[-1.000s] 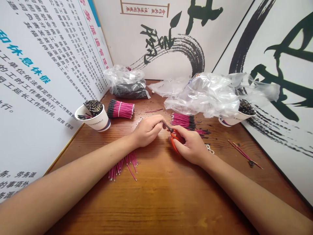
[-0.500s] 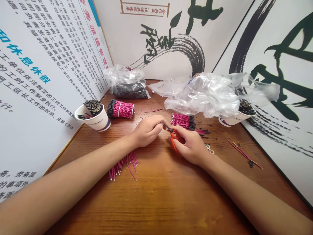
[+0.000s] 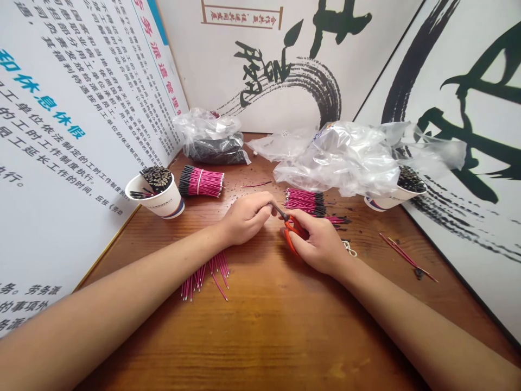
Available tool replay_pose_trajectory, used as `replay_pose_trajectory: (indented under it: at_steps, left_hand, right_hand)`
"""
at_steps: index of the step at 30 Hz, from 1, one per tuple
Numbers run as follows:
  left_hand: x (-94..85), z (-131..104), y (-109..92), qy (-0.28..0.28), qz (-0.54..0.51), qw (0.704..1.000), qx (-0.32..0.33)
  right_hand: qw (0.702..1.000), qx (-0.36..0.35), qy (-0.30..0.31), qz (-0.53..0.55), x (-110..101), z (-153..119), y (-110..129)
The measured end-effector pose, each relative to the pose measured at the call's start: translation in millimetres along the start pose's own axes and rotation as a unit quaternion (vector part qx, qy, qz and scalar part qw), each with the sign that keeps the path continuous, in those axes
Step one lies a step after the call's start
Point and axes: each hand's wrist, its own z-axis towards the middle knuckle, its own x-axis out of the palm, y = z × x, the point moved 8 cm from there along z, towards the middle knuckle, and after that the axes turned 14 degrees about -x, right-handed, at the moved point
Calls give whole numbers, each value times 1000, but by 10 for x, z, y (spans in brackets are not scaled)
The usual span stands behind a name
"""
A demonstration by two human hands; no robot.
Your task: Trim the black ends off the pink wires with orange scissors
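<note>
Red-handled scissors (image 3: 293, 233) are gripped in my right hand (image 3: 319, 241), their dark blades pointing up and left. The blade tips meet the fingertips of my left hand (image 3: 247, 217), whose fingers are curled closed; what they pinch is too small to make out. Loose pink wires (image 3: 220, 271) with pale tips lie partly under my left forearm. Just behind my right hand is a pile of pink and black wires (image 3: 304, 201). A banded bundle of the same wires (image 3: 201, 182) lies behind my left hand.
A paper cup (image 3: 160, 202) of black pieces stands at the left, another cup (image 3: 382, 201) at the right. Clear plastic bags (image 3: 337, 157) lie along the back. White string (image 3: 349, 248) and a few loose wires (image 3: 407, 256) are at the right. Printed panels (image 3: 260, 103) enclose the table.
</note>
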Motion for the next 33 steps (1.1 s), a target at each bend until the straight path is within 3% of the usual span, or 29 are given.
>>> replay_pose_trajectory:
  at_steps: [33]
  left_hand:
    - [12, 7, 17, 6, -1, 1000, -8]
  right_hand:
    - [1000, -3, -3, 1, 1, -3, -9]
